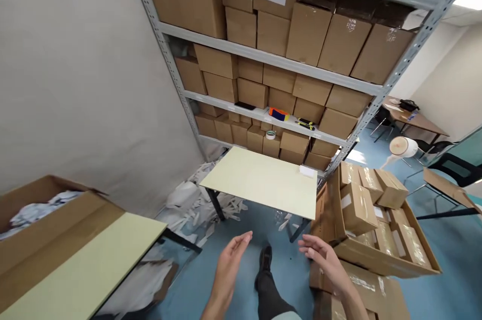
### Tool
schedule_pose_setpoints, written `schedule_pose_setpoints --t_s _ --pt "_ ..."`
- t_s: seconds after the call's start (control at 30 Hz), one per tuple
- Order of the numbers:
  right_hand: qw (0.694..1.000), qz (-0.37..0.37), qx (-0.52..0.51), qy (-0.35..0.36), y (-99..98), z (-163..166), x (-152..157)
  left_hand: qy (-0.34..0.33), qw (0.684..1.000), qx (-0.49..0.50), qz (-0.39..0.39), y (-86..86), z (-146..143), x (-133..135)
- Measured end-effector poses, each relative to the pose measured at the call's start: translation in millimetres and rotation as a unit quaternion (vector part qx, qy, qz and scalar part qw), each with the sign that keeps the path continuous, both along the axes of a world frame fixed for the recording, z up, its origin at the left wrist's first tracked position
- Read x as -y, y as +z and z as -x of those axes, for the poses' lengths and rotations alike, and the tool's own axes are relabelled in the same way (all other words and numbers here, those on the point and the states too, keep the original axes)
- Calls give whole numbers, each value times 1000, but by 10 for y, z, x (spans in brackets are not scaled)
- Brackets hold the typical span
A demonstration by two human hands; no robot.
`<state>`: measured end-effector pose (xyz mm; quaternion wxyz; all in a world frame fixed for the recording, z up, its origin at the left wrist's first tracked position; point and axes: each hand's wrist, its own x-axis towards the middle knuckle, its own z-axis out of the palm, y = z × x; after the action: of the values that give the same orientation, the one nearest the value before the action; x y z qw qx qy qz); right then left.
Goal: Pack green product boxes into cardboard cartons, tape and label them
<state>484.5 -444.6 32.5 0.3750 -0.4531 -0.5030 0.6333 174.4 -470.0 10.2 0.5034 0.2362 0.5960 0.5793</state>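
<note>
My left hand [230, 260] is held out low in front of me, fingers apart and holding nothing. My right hand [320, 254] is level with it to the right, also spread and empty, close to the corner of a large open carton [384, 255] filled with several small taped boxes. Between the hands I see my dark trouser leg and black shoe [265, 258] on the blue floor. A pale yellow table [263, 182] stands ahead of both hands, with a small white slip [308, 171] near its far right corner.
A tall metal rack [280, 61] packed with cardboard boxes fills the back, with a tape roll [270, 135] on one shelf. Another yellow table [86, 265] and an open carton [41, 209] of white wrapping stand at left. White packing scraps [192, 202] litter the floor by the wall.
</note>
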Motion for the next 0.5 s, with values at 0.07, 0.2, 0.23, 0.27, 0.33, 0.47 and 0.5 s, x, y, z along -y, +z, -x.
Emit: schedule_pose_setpoints --t_s 0.07,0.2,0.23,0.27,0.33,0.47,0.5 --pt "1000 -5 -15 16 -40 150 -407 29 1000 -5 -12 69 103 -299" --pt "998 0 -43 40 -67 406 -1276 69 996 -36 -30 284 298 -951" --pt "998 1 -50 46 -48 475 -1492 76 995 -50 -35 341 346 -1111" --pt "997 1 -58 52 -18 547 -1703 83 993 -68 -39 393 390 -1266" --pt "995 -2 -74 62 69 697 -2094 105 988 -108 -45 473 463 -1554" --pt "993 -12 -94 77 259 994 -2730 127 977 -172 -28 511 547 -2018" --pt "992 -14 -99 83 294 1059 -2859 123 976 -181 -23 497 562 -2116"
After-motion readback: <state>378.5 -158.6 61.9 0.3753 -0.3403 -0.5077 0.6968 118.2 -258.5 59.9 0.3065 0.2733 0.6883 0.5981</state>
